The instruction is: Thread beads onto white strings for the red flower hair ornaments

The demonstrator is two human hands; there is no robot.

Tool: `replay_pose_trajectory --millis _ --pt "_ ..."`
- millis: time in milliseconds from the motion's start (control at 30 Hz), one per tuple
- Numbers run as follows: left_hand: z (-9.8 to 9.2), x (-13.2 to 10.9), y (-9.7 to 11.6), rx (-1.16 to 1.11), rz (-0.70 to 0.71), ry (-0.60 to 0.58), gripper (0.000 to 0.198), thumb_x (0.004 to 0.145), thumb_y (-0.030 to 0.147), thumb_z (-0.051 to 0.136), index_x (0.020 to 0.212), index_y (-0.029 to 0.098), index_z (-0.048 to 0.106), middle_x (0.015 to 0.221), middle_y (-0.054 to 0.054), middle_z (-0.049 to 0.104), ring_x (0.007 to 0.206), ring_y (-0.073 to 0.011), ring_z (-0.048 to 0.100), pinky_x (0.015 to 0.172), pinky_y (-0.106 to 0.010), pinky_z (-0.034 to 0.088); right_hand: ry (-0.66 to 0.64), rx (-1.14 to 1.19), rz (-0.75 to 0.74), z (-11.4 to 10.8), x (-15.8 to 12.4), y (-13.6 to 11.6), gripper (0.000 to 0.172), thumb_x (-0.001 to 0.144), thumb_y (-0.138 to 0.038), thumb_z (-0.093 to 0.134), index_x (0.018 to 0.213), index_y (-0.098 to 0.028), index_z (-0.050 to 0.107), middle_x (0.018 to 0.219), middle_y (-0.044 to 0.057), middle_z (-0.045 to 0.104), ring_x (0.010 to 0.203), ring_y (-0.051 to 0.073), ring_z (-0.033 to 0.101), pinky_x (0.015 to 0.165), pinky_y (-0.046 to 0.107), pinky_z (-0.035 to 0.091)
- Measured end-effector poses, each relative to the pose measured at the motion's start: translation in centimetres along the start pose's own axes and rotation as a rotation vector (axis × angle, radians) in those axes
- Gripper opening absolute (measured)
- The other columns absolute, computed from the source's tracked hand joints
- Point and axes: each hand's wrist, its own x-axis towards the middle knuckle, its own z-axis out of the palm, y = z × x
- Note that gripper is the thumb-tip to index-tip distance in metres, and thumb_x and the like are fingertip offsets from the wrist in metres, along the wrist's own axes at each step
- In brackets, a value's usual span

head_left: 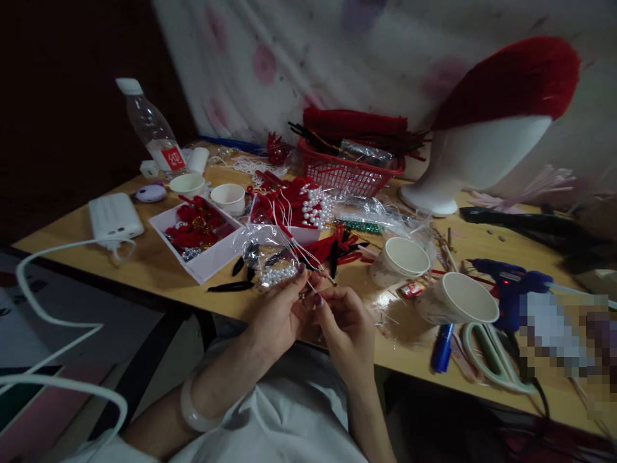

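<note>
Both hands meet at the table's front edge. My left hand has its fingers closed on thin white strings, which rise from between the fingertips toward the red pieces behind. Close beside it, my right hand pinches the lower part of the strings between thumb and forefinger, with its other fingers curled. A small beaded bit shows near the fingertips, too small to make out. Just behind the hands lies a clear bag of white beads, and black fuzzy strips are to its left.
White box of red ornaments at left, bottle behind. Red basket at the back, white head form at back right. Paper cups, blue marker, scissors and glue gun at right.
</note>
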Motion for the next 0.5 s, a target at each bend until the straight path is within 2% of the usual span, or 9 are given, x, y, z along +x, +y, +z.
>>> replay_pose_trajectory --millis 133,267,367,433,500 --pt "1.1 0.3 2.3 -0.133 0.126 0.109 0.041 0.099 0.001 0.043 0.066 0.013 0.065 0.067 -0.002 0.069 0.077 -0.0121 0.075 0.083 -0.024 0.062 0.028 -0.052 0.006 0.1 0.0 0.0 0.008 0.087 -0.025 0.068 0.083 -0.021 0.062 0.064 -0.003 0.062 0.052 0.009 0.055 0.048 0.017 0.043" --pt "1.6 0.7 3.9 -0.172 0.171 0.141 0.040 0.100 0.003 0.042 0.069 0.013 0.065 0.067 -0.002 0.068 0.076 -0.0111 0.074 0.082 -0.023 0.062 0.015 -0.087 -0.042 0.1 0.2 0.1 0.005 0.089 -0.022 0.065 0.084 -0.022 0.063 0.070 -0.002 0.063 0.058 0.011 0.058 0.052 0.019 0.046" --pt "1.3 0.8 3.4 -0.115 0.158 0.110 0.038 0.098 0.002 0.045 0.068 0.014 0.066 0.070 -0.002 0.070 0.079 -0.0106 0.074 0.085 -0.022 0.061 0.033 -0.118 -0.118 -0.1 0.3 0.2 0.003 0.090 -0.022 0.063 0.092 -0.024 0.064 0.091 0.003 0.064 0.082 0.016 0.063 0.068 0.024 0.053" --pt "0.9 0.7 2.5 -0.057 0.126 0.070 0.036 0.096 0.001 0.049 0.068 0.014 0.067 0.073 -0.001 0.072 0.078 -0.0095 0.073 0.083 -0.019 0.060 0.048 -0.179 -0.176 -0.3 0.3 0.4 0.014 0.091 -0.022 0.063 0.104 -0.026 0.064 0.108 0.005 0.062 0.099 0.020 0.062 0.080 0.030 0.054" --pt "0.5 0.6 1.4 -0.006 0.070 0.039 0.028 0.091 0.001 0.056 0.070 0.013 0.070 0.075 -0.003 0.074 0.076 -0.0104 0.072 0.074 -0.018 0.059 0.034 -0.265 -0.231 -0.4 0.4 0.4 0.019 0.091 -0.022 0.063 0.110 -0.027 0.064 0.112 0.006 0.062 0.103 0.022 0.061 0.084 0.034 0.053"
